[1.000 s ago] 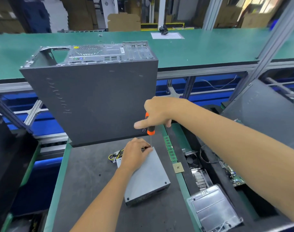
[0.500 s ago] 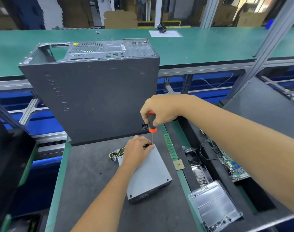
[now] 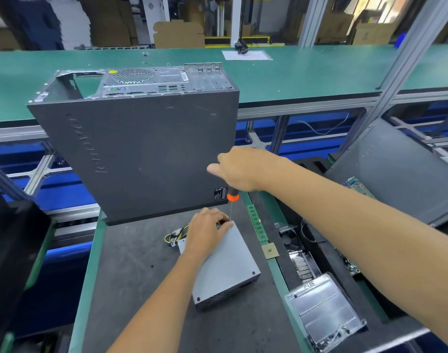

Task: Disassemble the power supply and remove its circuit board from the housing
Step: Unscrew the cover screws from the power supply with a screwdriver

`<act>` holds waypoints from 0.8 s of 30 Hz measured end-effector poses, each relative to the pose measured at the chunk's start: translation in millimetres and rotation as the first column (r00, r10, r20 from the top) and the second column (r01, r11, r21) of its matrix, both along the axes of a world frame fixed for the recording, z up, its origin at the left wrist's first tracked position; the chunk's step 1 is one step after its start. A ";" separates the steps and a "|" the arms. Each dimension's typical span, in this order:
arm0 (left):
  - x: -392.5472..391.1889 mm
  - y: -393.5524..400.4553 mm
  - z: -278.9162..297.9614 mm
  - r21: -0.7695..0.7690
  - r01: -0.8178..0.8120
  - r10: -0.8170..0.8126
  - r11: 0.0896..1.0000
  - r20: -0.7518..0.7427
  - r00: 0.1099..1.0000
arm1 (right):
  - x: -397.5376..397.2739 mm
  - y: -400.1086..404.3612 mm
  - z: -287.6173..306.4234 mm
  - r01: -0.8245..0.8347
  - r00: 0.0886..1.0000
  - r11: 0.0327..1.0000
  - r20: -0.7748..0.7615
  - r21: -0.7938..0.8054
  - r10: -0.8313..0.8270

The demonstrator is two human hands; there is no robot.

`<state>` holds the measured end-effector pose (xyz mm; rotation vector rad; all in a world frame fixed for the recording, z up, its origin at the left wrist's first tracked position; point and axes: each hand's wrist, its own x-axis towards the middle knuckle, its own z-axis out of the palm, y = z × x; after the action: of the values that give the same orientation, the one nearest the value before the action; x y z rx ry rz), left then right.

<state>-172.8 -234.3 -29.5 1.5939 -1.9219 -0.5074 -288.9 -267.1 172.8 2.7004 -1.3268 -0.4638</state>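
The power supply [image 3: 226, 270] is a grey metal box lying flat on the dark mat, with a bundle of coloured wires [image 3: 175, 234] coming out of its far left end. My left hand [image 3: 205, 233] presses down on its far end, fingers beside the screwdriver tip. My right hand [image 3: 239, 170] grips the top of an orange-and-black screwdriver [image 3: 232, 198], held upright with its thin shaft reaching down to the box's far right corner. The circuit board inside the housing is hidden.
A grey computer case [image 3: 141, 146] stands upright just behind the power supply. To the right lie a green memory stick [image 3: 256, 222], a processor chip [image 3: 270, 250], a heatsink [image 3: 303, 268], a metal drive cage [image 3: 325, 309] and circuit boards [image 3: 355, 186]. A green workbench [image 3: 294, 70] runs behind.
My right hand has turned on the screwdriver handle, thumb now pointing left. The screwdriver stays upright on the same corner, and my left hand stays on the box.
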 end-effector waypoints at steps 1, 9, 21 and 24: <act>0.1 -0.2 -0.1 0.000 0.001 -0.001 1.000 -0.003 1.000 | 0.8 0.4 -0.9 0.004 1.000 1.000 -0.020 -0.022 -0.004; 1.1 0.3 -1.9 -0.013 0.004 -0.004 1.000 0.007 1.000 | 1.5 3.8 -0.8 0.079 0.996 0.997 0.038 0.013 -0.080; 0.2 -0.2 -2.5 -0.014 0.003 -0.003 1.000 0.020 1.000 | -0.9 7.9 2.0 0.107 0.991 0.991 0.076 0.075 -0.113; 0.7 -0.6 -1.8 -0.013 0.005 -0.004 1.000 0.036 0.999 | -3.4 8.2 6.5 0.076 0.953 0.946 0.255 0.315 -0.161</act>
<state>-172.1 -235.0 -31.4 1.6009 -1.9516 -0.4709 -292.3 -258.9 179.2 3.0384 -1.6196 -0.3292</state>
